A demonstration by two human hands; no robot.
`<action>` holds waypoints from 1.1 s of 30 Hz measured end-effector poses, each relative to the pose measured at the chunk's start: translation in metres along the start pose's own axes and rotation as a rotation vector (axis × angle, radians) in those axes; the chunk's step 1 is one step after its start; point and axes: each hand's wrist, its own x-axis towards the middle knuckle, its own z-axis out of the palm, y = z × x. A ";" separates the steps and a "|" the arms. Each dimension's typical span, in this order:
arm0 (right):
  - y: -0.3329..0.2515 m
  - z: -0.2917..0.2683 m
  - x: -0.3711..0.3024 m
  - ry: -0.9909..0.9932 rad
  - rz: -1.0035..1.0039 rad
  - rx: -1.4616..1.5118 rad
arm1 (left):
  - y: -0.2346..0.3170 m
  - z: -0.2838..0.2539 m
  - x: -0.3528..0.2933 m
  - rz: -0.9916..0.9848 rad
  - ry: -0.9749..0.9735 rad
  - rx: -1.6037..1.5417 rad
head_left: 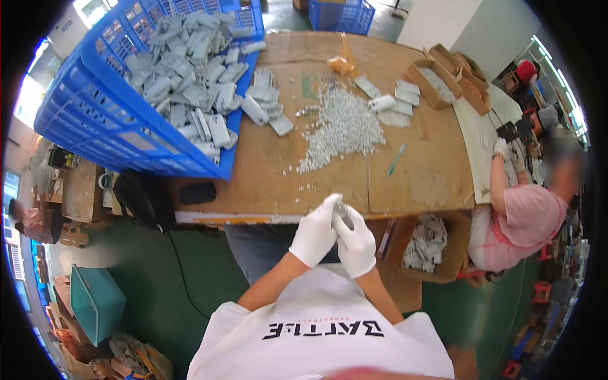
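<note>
My left hand [316,232] and my right hand [356,244], both in white gloves, meet just off the near edge of the table. Between their fingertips they grip a small grey plastic casing [344,219], mostly hidden by the gloves. Beyond them, a loose heap of small whitish parts [345,123] spreads over the cardboard-covered table [278,190]. Several pale plastic casings [399,104] lie at the heap's far right. More casings [269,101] are piled to its left, by the open side of a blue crate [139,136] full of similar pieces [190,69].
A teal pen-like tool [396,159] lies right of the heap; a dark pouch [197,193] rests near the left edge. Small cardboard boxes [437,82] stand far right. Below the table, a carton [453,253] holds crumpled material. A co-worker in pink [525,215] sits at right.
</note>
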 end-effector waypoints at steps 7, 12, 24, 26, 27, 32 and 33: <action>0.032 0.012 0.014 -0.007 0.143 0.148 | 0.000 0.019 0.030 -0.052 -0.073 0.037; 0.042 0.002 0.050 -0.129 0.274 0.341 | -0.013 0.028 0.071 -0.159 -0.115 -0.040; 0.314 -0.086 0.082 0.162 0.503 -0.606 | -0.068 -0.057 0.220 -0.029 0.132 1.025; 0.336 -0.088 0.086 0.149 0.526 -0.638 | -0.124 -0.089 0.248 -0.027 0.210 1.160; 0.336 -0.092 0.093 0.059 0.624 -0.757 | -0.139 -0.090 0.255 0.022 0.261 1.137; 0.281 -0.051 0.169 0.058 0.225 -0.692 | -0.180 -0.100 0.265 -0.006 0.205 1.046; 0.263 -0.027 0.190 0.115 0.089 -0.507 | -0.161 -0.089 0.266 -0.128 0.145 1.033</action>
